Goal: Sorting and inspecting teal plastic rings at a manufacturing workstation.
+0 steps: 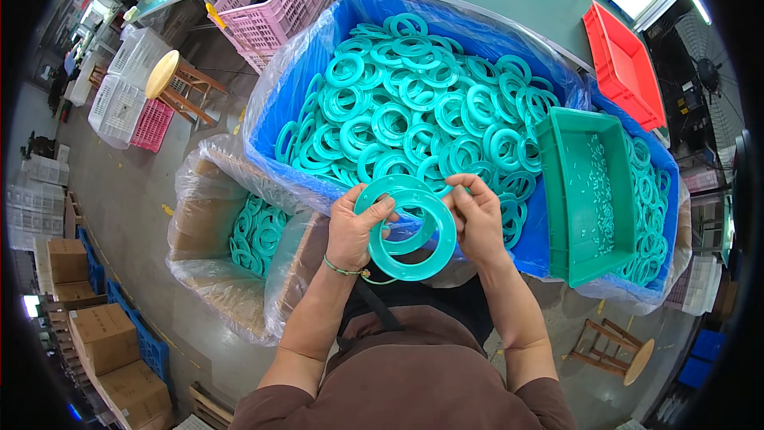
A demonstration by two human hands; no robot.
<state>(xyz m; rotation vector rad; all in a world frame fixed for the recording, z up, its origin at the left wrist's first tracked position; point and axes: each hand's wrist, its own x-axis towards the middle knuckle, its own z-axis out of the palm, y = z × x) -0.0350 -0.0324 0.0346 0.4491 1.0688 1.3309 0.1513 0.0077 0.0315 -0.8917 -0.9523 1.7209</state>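
Note:
Over the near edge of the big blue bin, my left hand [350,232] is closed round the left side of glossy teal rings [445,231]. At least two overlap there, one tilted behind the other. The fingers of my right hand [481,221] are pinched at the upper right rim of the rings; whether a small bit also sits between the fingertips cannot be made out. Beyond my hands, many loose teal rings [390,123] fill the blue bin [261,129], which has a clear plastic liner.
A green tray [567,191] with small pale bits lies across a second blue bin of rings at right. A lined cardboard box [195,219] holds rings at left. Around stand a red crate [629,72], a pink basket [278,12], a round stool [162,73] and another wooden stool [639,361].

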